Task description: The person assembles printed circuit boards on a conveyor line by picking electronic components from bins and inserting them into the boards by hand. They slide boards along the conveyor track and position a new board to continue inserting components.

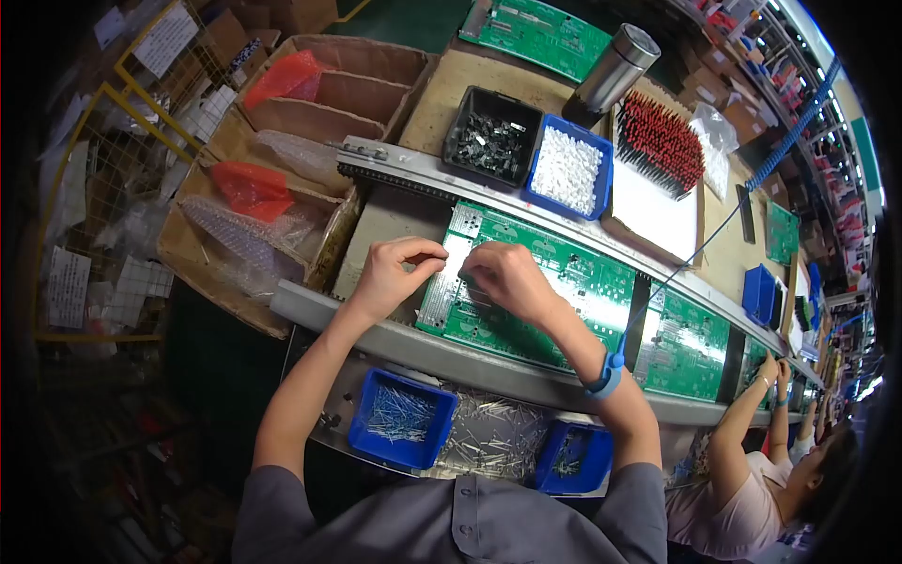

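A large green circuit board (569, 274) lies on the conveyor rails in front of me. My left hand (399, 274) is beside the board's silvery left end, thumb and fingertips pinched together. Just right of it, my right hand (512, 282) hovers over the board's left part with its fingers curled together and pointing down. Whatever either hand holds, if anything, is too small or hidden to make out. A blue wrist strap (609, 375) with a coiled cord is on my right wrist.
Beyond the rail stand a black bin (492, 137) of dark parts, a blue bin (567, 166) of white parts, red-topped components (660, 141) and a steel flask (615, 73). Blue bins (402, 418) of leaded parts sit nearer me. A partitioned carton (272, 179) is left; a co-worker (752, 484) right.
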Demonstrator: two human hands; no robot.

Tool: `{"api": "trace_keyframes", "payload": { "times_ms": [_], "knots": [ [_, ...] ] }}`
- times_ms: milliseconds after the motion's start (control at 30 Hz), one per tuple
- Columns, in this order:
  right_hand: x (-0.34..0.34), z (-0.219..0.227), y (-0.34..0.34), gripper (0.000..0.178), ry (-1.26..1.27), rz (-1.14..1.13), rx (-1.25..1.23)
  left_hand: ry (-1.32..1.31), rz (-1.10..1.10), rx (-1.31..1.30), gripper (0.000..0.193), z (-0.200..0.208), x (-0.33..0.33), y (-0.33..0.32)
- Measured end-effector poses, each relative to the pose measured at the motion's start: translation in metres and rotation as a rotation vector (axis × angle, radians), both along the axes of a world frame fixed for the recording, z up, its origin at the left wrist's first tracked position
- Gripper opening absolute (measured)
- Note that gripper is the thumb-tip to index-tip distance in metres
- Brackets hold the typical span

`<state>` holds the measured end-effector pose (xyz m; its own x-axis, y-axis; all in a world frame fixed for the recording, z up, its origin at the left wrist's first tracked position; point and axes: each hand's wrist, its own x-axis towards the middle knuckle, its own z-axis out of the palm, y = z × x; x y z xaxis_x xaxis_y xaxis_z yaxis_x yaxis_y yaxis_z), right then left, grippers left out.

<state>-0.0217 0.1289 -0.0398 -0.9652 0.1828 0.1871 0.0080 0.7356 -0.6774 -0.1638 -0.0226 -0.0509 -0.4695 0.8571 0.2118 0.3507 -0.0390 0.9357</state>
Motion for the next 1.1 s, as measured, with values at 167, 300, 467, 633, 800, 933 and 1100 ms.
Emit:
{"api": "trace_keyframes", "payload": {
  "times_ms": [167,300,467,633,800,933,1100],
  "knots": [
    [-0.006,-0.001,0.004,0.012,-0.059,0.029,-0.004,0.03,0.001,-0.008,0.013,0.001,-0.004,-0.001],
    [-0.01,-0.004,0.002,0.011,-0.007,0.13,0.124,0.036,0.03,-0.057,0.012,0.007,-0.005,0.0],
    [-0.01,0.0,0.004,0.012,-0.056,0.121,0.158,0.099,0.016,-0.009,0.012,0.002,-0.006,0.002],
    [-0.007,0.028,0.048,0.018,0.029,-0.292,0.127,0.156,-0.007,-0.003,0.013,0.002,0.003,0.005],
    [-0.012,0.012,0.116,0.029,0.001,-0.524,0.58,0.253,-0.057,0.014,0.013,-0.01,0.009,0.013],
    [-0.017,-0.006,0.127,0.019,-0.014,-0.482,0.771,0.311,-0.076,0.007,0.013,-0.011,0.009,0.015],
    [-0.019,-0.008,0.128,0.012,-0.067,-0.446,0.828,0.354,-0.093,-0.002,0.013,-0.012,0.008,0.017]
  ]
}}
